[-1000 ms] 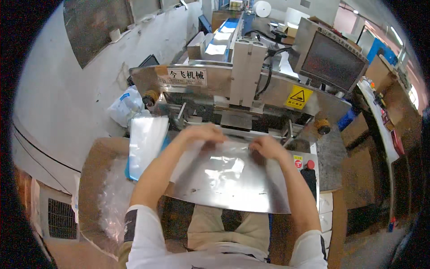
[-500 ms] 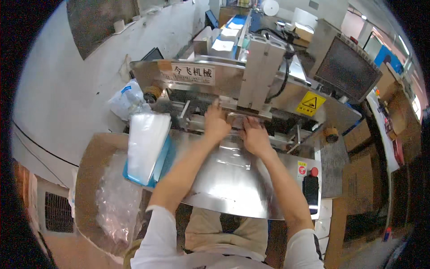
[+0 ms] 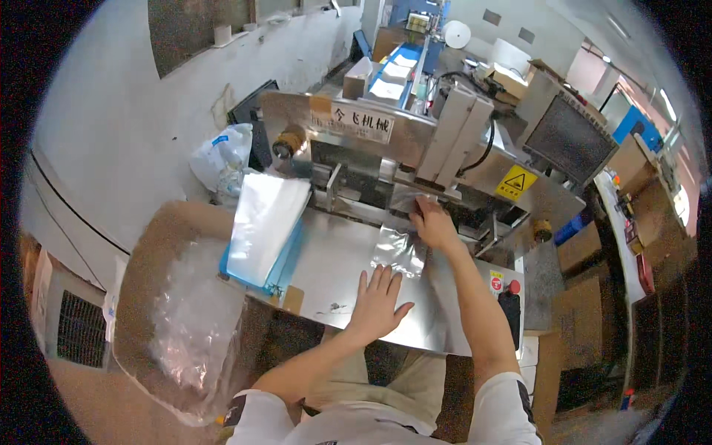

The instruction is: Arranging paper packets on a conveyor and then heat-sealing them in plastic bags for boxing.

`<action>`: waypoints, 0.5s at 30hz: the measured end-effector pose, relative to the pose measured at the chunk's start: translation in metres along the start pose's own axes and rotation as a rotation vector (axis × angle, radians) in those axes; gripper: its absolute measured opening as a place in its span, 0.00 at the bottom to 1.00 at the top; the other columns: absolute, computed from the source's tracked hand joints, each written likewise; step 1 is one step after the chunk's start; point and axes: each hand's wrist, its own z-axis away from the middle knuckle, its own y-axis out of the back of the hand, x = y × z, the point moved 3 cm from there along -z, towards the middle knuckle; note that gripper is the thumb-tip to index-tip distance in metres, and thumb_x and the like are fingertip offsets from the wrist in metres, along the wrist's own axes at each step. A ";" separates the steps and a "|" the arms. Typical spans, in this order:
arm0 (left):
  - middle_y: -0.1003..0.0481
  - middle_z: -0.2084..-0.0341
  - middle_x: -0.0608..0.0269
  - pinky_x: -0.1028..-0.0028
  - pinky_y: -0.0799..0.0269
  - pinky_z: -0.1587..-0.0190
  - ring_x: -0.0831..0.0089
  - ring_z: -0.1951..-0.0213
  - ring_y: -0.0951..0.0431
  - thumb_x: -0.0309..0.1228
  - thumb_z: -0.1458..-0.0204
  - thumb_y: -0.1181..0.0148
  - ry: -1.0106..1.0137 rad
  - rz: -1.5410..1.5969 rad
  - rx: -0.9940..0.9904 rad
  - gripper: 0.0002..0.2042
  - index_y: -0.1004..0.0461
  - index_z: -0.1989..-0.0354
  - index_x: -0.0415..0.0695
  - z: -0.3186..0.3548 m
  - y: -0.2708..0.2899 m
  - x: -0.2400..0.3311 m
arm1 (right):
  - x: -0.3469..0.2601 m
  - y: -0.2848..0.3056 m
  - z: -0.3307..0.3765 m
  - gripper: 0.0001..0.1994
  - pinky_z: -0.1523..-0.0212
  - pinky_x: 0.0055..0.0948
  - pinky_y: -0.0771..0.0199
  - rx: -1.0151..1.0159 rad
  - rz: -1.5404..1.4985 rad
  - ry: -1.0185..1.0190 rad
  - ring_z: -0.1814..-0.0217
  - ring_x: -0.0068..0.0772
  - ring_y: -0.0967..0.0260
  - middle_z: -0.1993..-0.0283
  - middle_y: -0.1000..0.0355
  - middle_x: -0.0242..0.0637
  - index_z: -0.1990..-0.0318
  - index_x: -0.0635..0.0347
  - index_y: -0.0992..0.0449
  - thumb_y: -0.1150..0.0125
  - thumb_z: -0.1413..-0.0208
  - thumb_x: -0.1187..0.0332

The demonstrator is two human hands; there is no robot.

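The fisheye head view looks forward and down over the nearby steel worktop [image 3: 334, 259].

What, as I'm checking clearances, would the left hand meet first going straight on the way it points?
Probably the clear plastic film, just beyond its fingers; whether they touch it is unclear.

The right hand [image 3: 433, 222] is covering part of the clear bag [image 3: 399, 254] toward its far end. Crumpled film [image 3: 194, 311] in the left box [image 3: 137, 289] is blurring together, the white shirt [image 3: 356, 427] is running off the near edge, and small things [image 3: 643, 273] on the right table [image 3: 622, 237] are looking too small to tell.
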 end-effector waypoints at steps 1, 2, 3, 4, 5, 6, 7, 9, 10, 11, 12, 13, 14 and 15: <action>0.37 0.42 0.39 0.41 0.51 0.36 0.45 0.36 0.42 0.50 0.44 0.46 0.001 -0.004 -0.002 0.32 0.37 0.40 0.34 0.001 -0.003 0.001 | 0.000 0.002 -0.001 0.26 0.38 0.47 0.36 -0.052 -0.016 -0.058 0.37 0.58 0.38 0.40 0.33 0.56 0.39 0.65 0.35 0.48 0.40 0.58; 0.36 0.42 0.40 0.41 0.50 0.36 0.45 0.36 0.41 0.50 0.44 0.46 -0.002 -0.005 -0.004 0.32 0.37 0.39 0.35 0.001 -0.003 0.006 | 0.006 0.002 0.000 0.22 0.44 0.49 0.31 0.118 0.020 0.064 0.42 0.59 0.33 0.43 0.31 0.55 0.42 0.63 0.33 0.48 0.40 0.59; 0.36 0.42 0.40 0.41 0.50 0.36 0.45 0.37 0.41 0.50 0.43 0.46 -0.011 0.000 0.005 0.33 0.38 0.39 0.34 0.001 -0.002 0.009 | 0.018 0.002 -0.001 0.22 0.44 0.49 0.31 0.129 0.028 0.063 0.42 0.59 0.33 0.43 0.31 0.55 0.42 0.63 0.33 0.48 0.40 0.59; 0.36 0.42 0.40 0.41 0.50 0.36 0.45 0.37 0.41 0.50 0.43 0.46 -0.011 -0.004 0.003 0.33 0.38 0.39 0.34 0.001 0.000 0.010 | 0.019 0.003 0.000 0.21 0.45 0.50 0.31 0.171 0.057 0.092 0.43 0.60 0.33 0.44 0.31 0.56 0.44 0.63 0.33 0.48 0.40 0.59; 0.37 0.42 0.39 0.41 0.50 0.36 0.44 0.37 0.41 0.49 0.44 0.45 0.003 -0.009 0.008 0.33 0.39 0.39 0.34 0.000 0.001 0.011 | 0.020 0.003 0.001 0.20 0.46 0.51 0.31 0.212 0.086 0.119 0.44 0.60 0.33 0.44 0.31 0.56 0.45 0.63 0.33 0.49 0.39 0.60; 0.37 0.42 0.39 0.41 0.51 0.36 0.44 0.37 0.41 0.49 0.44 0.45 0.016 -0.014 0.011 0.33 0.39 0.38 0.34 0.000 0.002 0.011 | 0.024 0.004 -0.001 0.20 0.46 0.51 0.31 0.212 0.082 0.115 0.44 0.60 0.33 0.44 0.31 0.56 0.45 0.63 0.33 0.49 0.39 0.60; 0.37 0.42 0.39 0.41 0.51 0.36 0.44 0.37 0.41 0.49 0.44 0.45 0.017 -0.014 0.003 0.33 0.39 0.38 0.34 0.000 0.000 0.011 | 0.025 0.007 -0.004 0.19 0.46 0.51 0.32 0.170 0.071 0.101 0.44 0.60 0.33 0.45 0.31 0.57 0.45 0.62 0.32 0.50 0.39 0.60; 0.39 0.41 0.38 0.40 0.52 0.36 0.42 0.37 0.43 0.48 0.44 0.44 0.032 0.006 0.063 0.33 0.39 0.38 0.34 0.005 0.002 0.006 | 0.014 0.010 -0.007 0.19 0.44 0.50 0.34 0.022 0.122 0.031 0.45 0.61 0.33 0.49 0.29 0.58 0.44 0.61 0.33 0.52 0.37 0.61; 0.39 0.41 0.36 0.39 0.53 0.36 0.40 0.36 0.44 0.48 0.44 0.43 0.038 0.029 0.066 0.33 0.40 0.38 0.34 0.003 0.001 0.005 | 0.017 0.009 -0.009 0.19 0.44 0.50 0.34 0.024 0.123 0.026 0.45 0.61 0.33 0.49 0.29 0.58 0.44 0.61 0.33 0.52 0.37 0.61; 0.39 0.41 0.36 0.39 0.53 0.36 0.40 0.36 0.44 0.48 0.44 0.43 0.033 0.031 0.065 0.33 0.40 0.38 0.34 0.001 0.000 0.005 | 0.019 0.009 -0.010 0.18 0.44 0.50 0.33 0.072 0.128 0.046 0.46 0.60 0.32 0.50 0.28 0.57 0.45 0.61 0.32 0.52 0.37 0.60; 0.40 0.41 0.36 0.39 0.53 0.36 0.39 0.36 0.44 0.48 0.44 0.43 0.053 0.040 0.072 0.34 0.41 0.38 0.34 0.000 -0.001 0.005 | 0.021 0.010 -0.010 0.18 0.45 0.49 0.32 0.119 0.134 0.066 0.47 0.59 0.31 0.51 0.27 0.55 0.46 0.61 0.31 0.52 0.36 0.60; 0.41 0.40 0.35 0.39 0.53 0.36 0.38 0.36 0.45 0.48 0.45 0.43 0.077 0.048 0.074 0.35 0.42 0.37 0.33 0.001 0.000 0.004 | 0.024 0.010 -0.012 0.18 0.45 0.49 0.32 0.116 0.131 0.061 0.47 0.59 0.31 0.51 0.27 0.55 0.46 0.61 0.31 0.52 0.36 0.60; 0.41 0.40 0.35 0.39 0.53 0.36 0.38 0.36 0.45 0.48 0.45 0.43 0.077 0.048 0.068 0.35 0.42 0.37 0.33 0.000 0.001 0.003 | 0.027 0.010 -0.016 0.17 0.45 0.49 0.32 0.027 0.172 0.074 0.47 0.59 0.31 0.51 0.27 0.54 0.46 0.60 0.31 0.53 0.36 0.59; 0.42 0.39 0.34 0.39 0.54 0.36 0.38 0.35 0.46 0.48 0.45 0.42 0.114 0.074 0.098 0.36 0.43 0.37 0.32 -0.002 0.003 0.001 | 0.029 0.007 -0.018 0.17 0.45 0.49 0.32 -0.063 0.213 0.088 0.47 0.58 0.31 0.51 0.27 0.53 0.47 0.60 0.30 0.53 0.36 0.59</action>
